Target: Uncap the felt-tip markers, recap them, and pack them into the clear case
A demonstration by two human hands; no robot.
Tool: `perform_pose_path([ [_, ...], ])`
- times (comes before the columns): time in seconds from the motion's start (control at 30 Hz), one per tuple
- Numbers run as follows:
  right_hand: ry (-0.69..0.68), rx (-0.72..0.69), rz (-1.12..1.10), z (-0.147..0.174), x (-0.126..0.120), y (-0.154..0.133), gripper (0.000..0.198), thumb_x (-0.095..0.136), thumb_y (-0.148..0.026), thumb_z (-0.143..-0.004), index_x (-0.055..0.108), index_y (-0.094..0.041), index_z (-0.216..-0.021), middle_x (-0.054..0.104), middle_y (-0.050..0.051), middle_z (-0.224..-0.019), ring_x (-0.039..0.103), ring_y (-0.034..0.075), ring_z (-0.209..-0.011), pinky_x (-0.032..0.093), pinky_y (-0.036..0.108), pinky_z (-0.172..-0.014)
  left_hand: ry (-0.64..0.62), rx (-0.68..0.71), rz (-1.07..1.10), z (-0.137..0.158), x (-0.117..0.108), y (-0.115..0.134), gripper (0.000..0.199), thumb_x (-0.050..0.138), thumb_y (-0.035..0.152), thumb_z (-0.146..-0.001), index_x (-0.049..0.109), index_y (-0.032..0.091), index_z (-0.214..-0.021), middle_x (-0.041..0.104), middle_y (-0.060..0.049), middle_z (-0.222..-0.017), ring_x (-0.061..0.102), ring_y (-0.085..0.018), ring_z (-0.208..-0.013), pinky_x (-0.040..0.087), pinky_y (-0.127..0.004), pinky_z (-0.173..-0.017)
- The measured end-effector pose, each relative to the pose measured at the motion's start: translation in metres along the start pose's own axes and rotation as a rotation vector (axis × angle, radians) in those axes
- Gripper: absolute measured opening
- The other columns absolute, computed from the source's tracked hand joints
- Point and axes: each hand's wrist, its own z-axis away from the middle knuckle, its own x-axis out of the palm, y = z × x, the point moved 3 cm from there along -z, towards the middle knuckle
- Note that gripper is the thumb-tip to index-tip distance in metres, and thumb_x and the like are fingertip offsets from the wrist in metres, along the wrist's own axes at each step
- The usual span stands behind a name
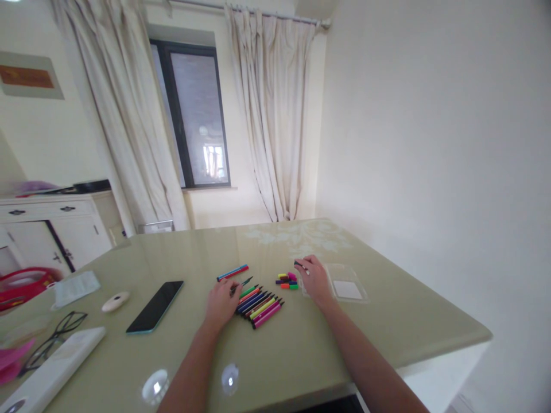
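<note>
My left hand (221, 301) is closed round a dark felt-tip marker (247, 281), whose bare tip points up and to the right. Beside it lies a row of several uncapped markers (260, 307) in green, orange, blue, black, yellow and pink, tips toward the upper right. Behind that hand, blue and red markers (233, 272) rest together, apart from the row. My right hand (315, 279) pinches a small dark marker cap (298, 263) in its fingertips. Left of it sits a small pile of coloured caps (286, 280). A clear plastic case (348, 285) lies just right of this hand.
On the left of the table (181, 367) are a black phone (155, 307), a pale oval object (115, 302), eyeglasses (55, 335), a long white device (55, 367) and a clear packet (76, 288). The table's right edge runs near a white wall (430, 143).
</note>
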Motion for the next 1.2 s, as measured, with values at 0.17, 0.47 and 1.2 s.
perform_pose_path([
  [0.17,-0.336,0.072,0.284,-0.024,0.030,-0.016,0.019,0.062,-0.021,-0.089,0.079,-0.026,-0.096,0.076,0.006,-0.102,0.065,0.022,-0.102,0.038,0.037,-0.093,-0.025,-0.033,-0.024,-0.002,0.004,-0.006,0.035,0.050,0.042,-0.096,0.075,0.022,-0.083,0.072,-0.006,-0.091,0.067,-0.023,-0.091,0.052,-0.036,-0.086],
  [0.47,-0.540,0.114,0.324,-0.047,0.060,-0.016,0.026,0.063,-0.010,-0.082,0.080,-0.026,-0.093,0.079,0.007,-0.105,0.069,0.024,-0.104,0.038,0.038,-0.093,0.075,-0.274,-0.139,-0.012,0.003,-0.029,0.039,0.042,0.034,-0.097,0.074,0.016,-0.110,0.069,-0.017,-0.116,0.066,-0.030,-0.104,0.049,-0.044,-0.095],
  [1.2,-0.292,-0.236,-0.256,0.017,0.041,-0.075,0.025,0.053,-0.031,-0.103,0.075,-0.023,-0.113,0.076,0.007,-0.104,0.069,0.020,-0.098,0.051,0.032,-0.091,0.090,0.137,0.214,-0.001,-0.010,0.033,0.031,0.044,0.040,-0.102,0.070,0.024,-0.106,0.075,-0.006,-0.108,0.067,-0.024,-0.104,0.052,-0.040,-0.093],
])
